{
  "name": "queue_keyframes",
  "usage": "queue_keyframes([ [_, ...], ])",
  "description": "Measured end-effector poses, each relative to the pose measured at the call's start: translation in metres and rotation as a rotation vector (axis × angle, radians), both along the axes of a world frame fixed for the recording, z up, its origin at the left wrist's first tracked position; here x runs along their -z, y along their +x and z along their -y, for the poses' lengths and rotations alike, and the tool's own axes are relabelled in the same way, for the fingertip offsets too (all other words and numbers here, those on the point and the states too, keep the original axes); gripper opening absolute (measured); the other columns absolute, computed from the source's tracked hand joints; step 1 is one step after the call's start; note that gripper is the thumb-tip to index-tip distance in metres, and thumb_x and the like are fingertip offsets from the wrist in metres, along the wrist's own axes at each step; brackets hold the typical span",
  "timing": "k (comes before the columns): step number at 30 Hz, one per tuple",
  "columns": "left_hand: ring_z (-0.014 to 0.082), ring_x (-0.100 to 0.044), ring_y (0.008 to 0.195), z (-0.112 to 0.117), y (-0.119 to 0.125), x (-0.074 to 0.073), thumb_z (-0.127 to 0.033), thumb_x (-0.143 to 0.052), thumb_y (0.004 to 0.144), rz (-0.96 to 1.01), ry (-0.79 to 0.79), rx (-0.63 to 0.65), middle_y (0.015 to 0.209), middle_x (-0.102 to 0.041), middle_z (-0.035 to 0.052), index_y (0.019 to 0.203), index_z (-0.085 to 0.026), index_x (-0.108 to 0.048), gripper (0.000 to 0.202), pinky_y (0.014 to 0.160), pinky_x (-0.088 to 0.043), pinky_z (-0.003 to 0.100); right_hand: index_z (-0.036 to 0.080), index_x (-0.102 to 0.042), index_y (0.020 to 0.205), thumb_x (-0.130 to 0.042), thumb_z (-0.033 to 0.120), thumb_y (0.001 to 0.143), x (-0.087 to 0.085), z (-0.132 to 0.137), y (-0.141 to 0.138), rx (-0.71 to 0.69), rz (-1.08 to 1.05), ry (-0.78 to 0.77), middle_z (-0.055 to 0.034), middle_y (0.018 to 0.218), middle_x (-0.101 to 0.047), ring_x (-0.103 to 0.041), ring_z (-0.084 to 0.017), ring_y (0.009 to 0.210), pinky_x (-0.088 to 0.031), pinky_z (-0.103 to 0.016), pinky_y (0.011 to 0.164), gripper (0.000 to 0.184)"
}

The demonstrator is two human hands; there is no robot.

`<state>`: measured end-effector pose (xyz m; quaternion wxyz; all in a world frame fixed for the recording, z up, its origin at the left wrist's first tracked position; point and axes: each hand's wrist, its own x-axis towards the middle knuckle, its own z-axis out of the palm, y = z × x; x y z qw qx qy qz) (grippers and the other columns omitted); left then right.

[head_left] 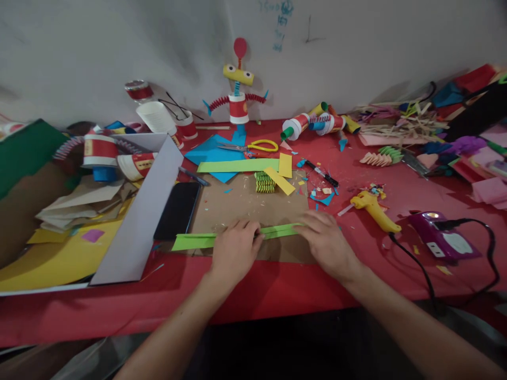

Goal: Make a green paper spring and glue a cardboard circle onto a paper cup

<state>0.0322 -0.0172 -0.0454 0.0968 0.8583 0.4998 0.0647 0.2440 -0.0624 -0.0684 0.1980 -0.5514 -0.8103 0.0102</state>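
Note:
A long green paper strip (194, 241) lies folded along its length on a brown cardboard sheet (245, 203) at the front of the red table. My left hand (234, 249) presses down on the strip's middle with curled fingers. My right hand (327, 240) pinches the strip's right end, fingers closed on it. A second green strip (237, 165), two yellow strips (282, 174) and a small green-and-yellow accordion fold (264, 182) lie just beyond on the cardboard.
A black phone (178, 210) and a tilted white sheet (138, 221) lie left of the cardboard. Yellow scissors (259, 145), a marker (322, 173), a yellow glue gun (374, 210) and a purple device (441, 240) with cables sit right. Paper-cup robots (238, 89) stand along the wall.

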Motion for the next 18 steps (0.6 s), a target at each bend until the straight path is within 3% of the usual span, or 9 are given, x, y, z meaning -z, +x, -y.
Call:
queue_keyframes([
  [3,0.0189,-0.056,0.08,0.0,0.001,0.0,-0.031,-0.048,0.084,-0.002,-0.002,-0.004,0.084,-0.062,0.0032,0.083,-0.022,-0.057,0.013,0.063,-0.041,0.028,0.009,-0.06,0.11,-0.04,0.0,0.079,0.0,0.013,-0.008,-0.028,0.185,-0.027,-0.0151,0.113,-0.061,-0.054,-0.026,0.109,-0.047,-0.039,0.09,0.038],
  [6,0.0186,-0.057,0.08,0.001,0.001,-0.001,-0.031,-0.049,0.084,-0.001,0.008,-0.014,0.083,-0.063,0.0038,0.083,-0.021,-0.058,0.014,0.064,-0.041,0.028,0.004,-0.054,0.119,-0.041,0.0,0.078,0.0,0.022,-0.022,0.062,0.262,-0.066,-0.0208,0.122,-0.056,-0.052,-0.029,0.114,-0.048,-0.039,0.09,0.044],
  [12,0.0196,-0.057,0.079,0.004,0.002,-0.001,-0.031,-0.049,0.084,-0.007,0.01,-0.038,0.083,-0.063,0.0039,0.082,-0.021,-0.058,0.014,0.063,-0.041,0.029,0.021,-0.044,0.131,-0.05,0.038,0.084,-0.002,0.027,-0.05,0.119,0.164,-0.07,-0.0119,0.136,-0.045,-0.042,-0.04,0.12,-0.042,-0.057,0.091,0.05],
  [18,0.0208,-0.055,0.082,0.01,-0.004,0.001,-0.031,-0.047,0.086,-0.01,0.044,-0.037,0.087,-0.063,0.0042,0.085,-0.02,-0.057,0.015,0.072,-0.041,0.034,0.03,-0.043,0.132,-0.051,0.043,0.083,-0.002,0.031,-0.055,0.119,0.149,-0.087,-0.008,0.136,-0.046,-0.038,-0.043,0.121,-0.033,-0.063,0.094,0.052],
])
